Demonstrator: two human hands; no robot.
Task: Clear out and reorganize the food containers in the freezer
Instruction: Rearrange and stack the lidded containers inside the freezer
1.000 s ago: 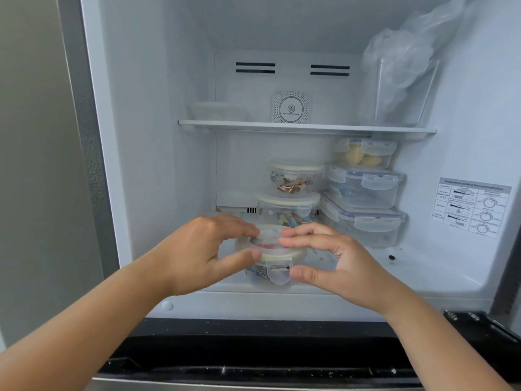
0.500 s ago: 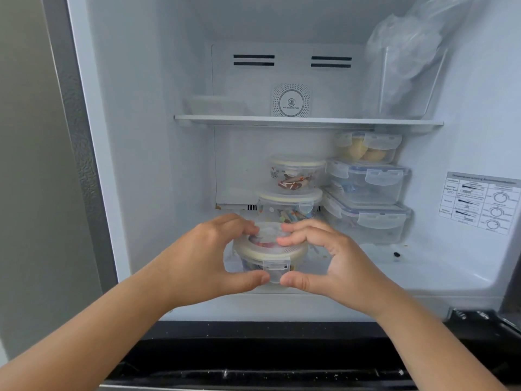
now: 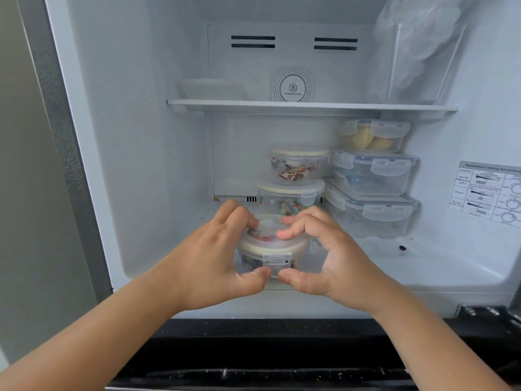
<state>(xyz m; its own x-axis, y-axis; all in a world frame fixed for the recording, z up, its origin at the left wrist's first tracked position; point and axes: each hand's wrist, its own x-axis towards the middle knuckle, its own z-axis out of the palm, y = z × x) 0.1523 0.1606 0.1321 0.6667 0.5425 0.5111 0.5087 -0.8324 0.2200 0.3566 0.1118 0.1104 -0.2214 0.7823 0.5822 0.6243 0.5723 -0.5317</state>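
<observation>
The job is looking barely begun: the freezer is still holding most of its containers, and only one round tub is being handled, sitting low at the front of the freezer floor, just ahead of a stack of two more round tubs. Beside that stack, three clip-lid boxes are standing piled against the right wall under the shelf, while a pale tray and a clear bin with a bag are sitting on top of the shelf. All of these are probably waiting to be taken out or rearranged. The left hand is gripping the tub from its left side, fingers curling over the lid and thumb pressing under the front clip. The right hand is mirroring it from the right, fingertips lying on the lid, thumb meeting the other below the clip. Both forearms are reaching in level from below.
</observation>
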